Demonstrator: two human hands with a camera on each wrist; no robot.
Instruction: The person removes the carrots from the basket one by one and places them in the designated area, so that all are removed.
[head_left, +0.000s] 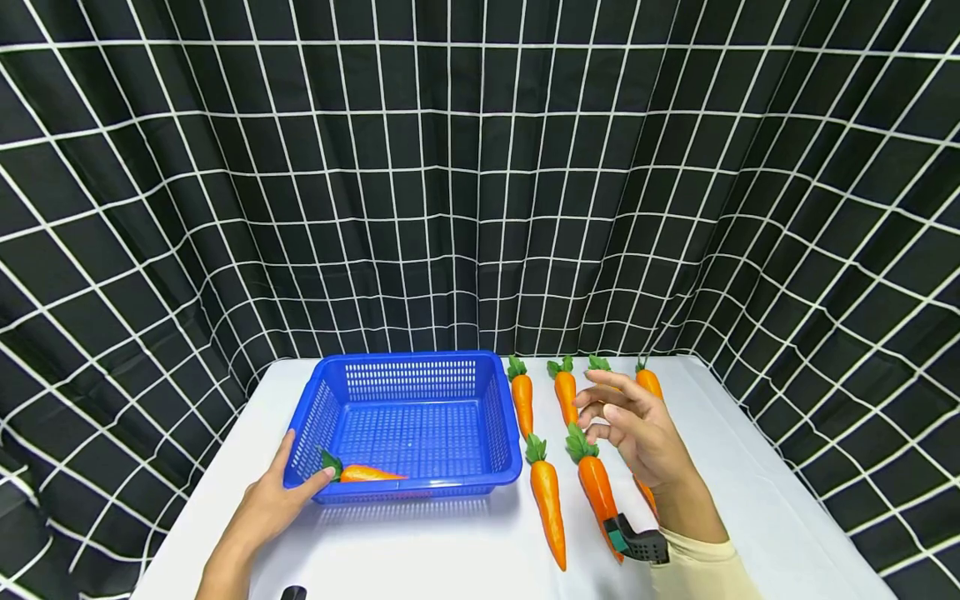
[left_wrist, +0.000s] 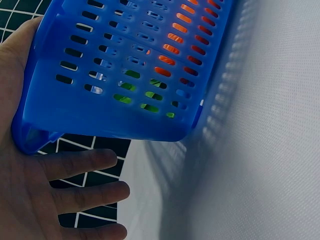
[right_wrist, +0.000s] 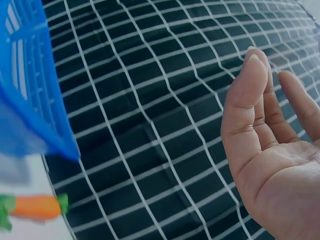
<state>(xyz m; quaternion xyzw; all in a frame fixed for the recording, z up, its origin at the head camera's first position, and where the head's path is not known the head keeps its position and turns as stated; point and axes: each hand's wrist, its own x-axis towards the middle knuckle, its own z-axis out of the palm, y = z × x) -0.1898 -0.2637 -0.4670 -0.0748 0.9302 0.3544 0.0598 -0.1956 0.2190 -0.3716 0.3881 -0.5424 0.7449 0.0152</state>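
A blue plastic basket (head_left: 420, 483) with slotted walls stands on the left of the white table. One orange toy carrot (head_left: 367, 473) with green leaves lies inside along the front wall; its colours show through the slots in the left wrist view. My left hand (head_left: 272, 498) rests at the basket's front left corner, thumb and forefinger along the rim, the other fingers (left_wrist: 95, 197) straight and spread beside the wall. Loosely bent and holding nothing, my right hand (head_left: 637, 425) hovers over several carrots right of the basket. Nearest below it is a front-row carrot (head_left: 596, 487).
Another front carrot (head_left: 549, 508) lies close to the basket's right side. Behind are more, among them a carrot (head_left: 522, 400) by the basket wall and a carrot (head_left: 649, 382) at the far right. A black curtain (head_left: 480, 208) with white grid lines surrounds the table (head_left: 765, 467).
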